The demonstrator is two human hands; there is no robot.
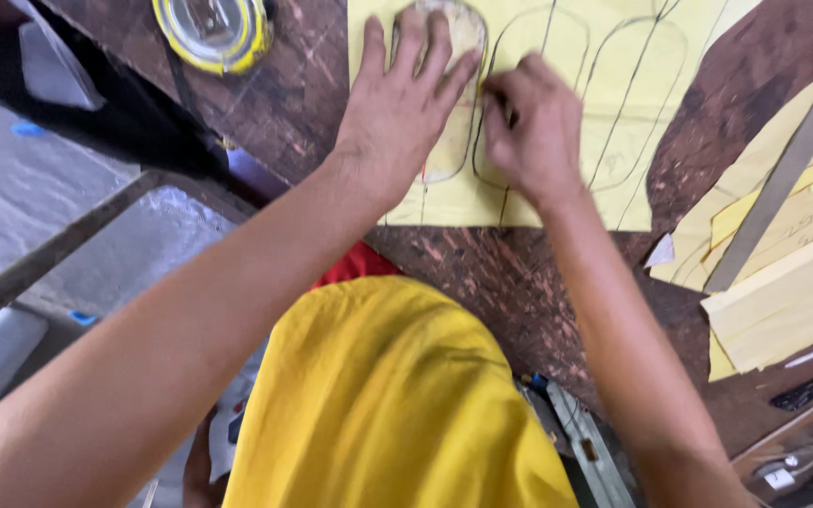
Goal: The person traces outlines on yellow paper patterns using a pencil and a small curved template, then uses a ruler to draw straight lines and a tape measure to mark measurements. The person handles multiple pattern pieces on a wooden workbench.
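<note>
The left hand [405, 103] lies flat, fingers spread, pressing a rounded oblong template [451, 56] down onto a yellow sheet [613, 56]. The template sits at about twelve o'clock in the view, near the far edge of the dark brown scratched bench [510, 273]; only its rounded top and part of its near end show past the fingers.

The right hand [534, 127] is just beside it, at one o'clock, curled tight with the fingertips pinched together against the template's right edge. It seems to grip something thin there, but I cannot tell what; the knuckles hide it. The two hands nearly touch.

On the sheet, to the right of the hands, run dark outlines [637, 103] of the same rounded oblong shape, side by side, two or three of them.

At eleven o'clock a yellow-rimmed tape measure [214, 28] rests on the bench, well apart from the sheet. At three o'clock lie stacked pale yellow offcuts [783, 282], with a long grey straightedge [783, 169] slanting across them.

At six o'clock the person's yellow shirt [388, 395] fills the lower middle of the view, both bare forearms reaching up from either side of it toward the sheet.
</note>
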